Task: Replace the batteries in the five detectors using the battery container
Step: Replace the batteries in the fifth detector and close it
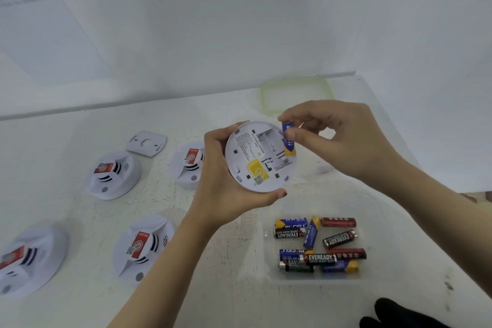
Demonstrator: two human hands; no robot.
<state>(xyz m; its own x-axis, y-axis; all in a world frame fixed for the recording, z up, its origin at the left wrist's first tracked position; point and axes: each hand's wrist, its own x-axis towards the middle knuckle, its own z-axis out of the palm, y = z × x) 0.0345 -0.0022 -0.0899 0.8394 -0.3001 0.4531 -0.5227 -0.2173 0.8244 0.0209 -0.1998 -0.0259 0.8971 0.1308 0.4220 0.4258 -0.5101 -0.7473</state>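
Observation:
My left hand (221,176) grips a round white detector (255,165) by its rim, its back side facing me with a yellow sticker and an open battery bay. My right hand (332,138) pinches a blue and yellow battery (289,145) upright at the bay's right edge. Below the hands stands a clear plastic battery container (319,277) holding several loose batteries (316,245), blue, black and red. Several other detectors lie on the white table: one at the left (114,176), one behind my left hand (186,165), one at the front (141,247) and one at the far left edge (29,258).
A square white cover plate (146,143) lies behind the detectors. A clear lid with a green rim (295,93) rests at the back right near the wall. A black object (394,314) shows at the bottom right corner. White walls close the table at the back and right.

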